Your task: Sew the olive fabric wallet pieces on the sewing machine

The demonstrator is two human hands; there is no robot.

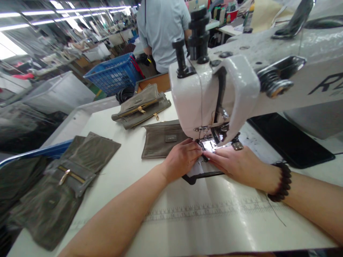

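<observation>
A white sewing machine [187, 96] stands over the pale table, its needle area brightly lit. My left hand [183, 159] is at the left of the presser foot, fingers pressed together on a piece whose dark edge shows below. My right hand [238, 164], with a dark bead bracelet [281, 182] on the wrist, lies from the right with its fingers together on the same dark-edged piece [203, 175]. The fingertips of both hands nearly meet before the foot. A flat olive pouch [158, 142] with a small label lies behind my left hand, partly under the machine head.
Zippered olive pouches [142, 107] lie at the table's back. More olive pieces [61, 189] are at the left, near a blue bin edge. A black phone-like slab [292, 139] lies right of the needle. Beyond are a blue basket [115, 73] and a person [166, 32] in a light shirt.
</observation>
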